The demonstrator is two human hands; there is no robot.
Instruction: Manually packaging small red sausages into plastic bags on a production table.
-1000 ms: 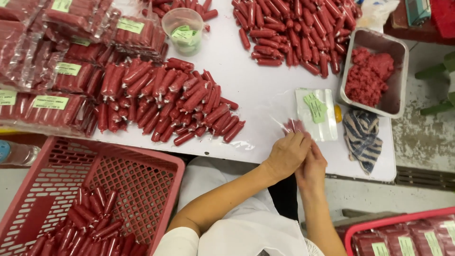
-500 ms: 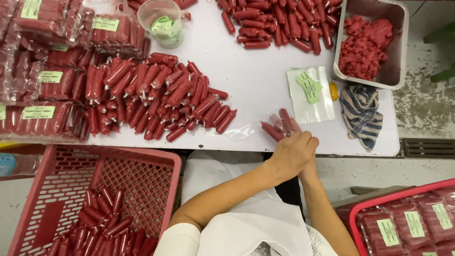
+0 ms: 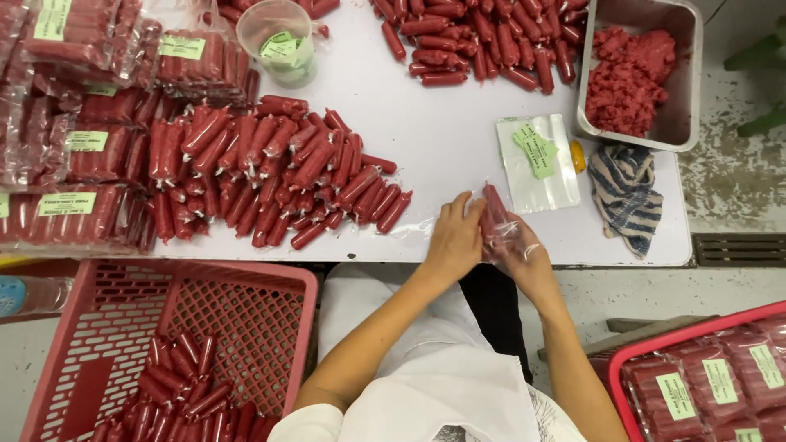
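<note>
We hold a clear bag of sausages between both hands at the table edge; its long axis runs away from us. Our right hand grips it from beneath, our left hand pinches its side. The bag's contents are blurred.

Clear plastic bag of red sausages, upright, at table's near edge

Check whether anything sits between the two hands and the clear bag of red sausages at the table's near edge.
Nothing visible does. Both the left hand and the right hand are already on the clear bag of sausages, gripping it from either side. The white table right around them is bare; the loose sausage pile lies off to the left.
</note>
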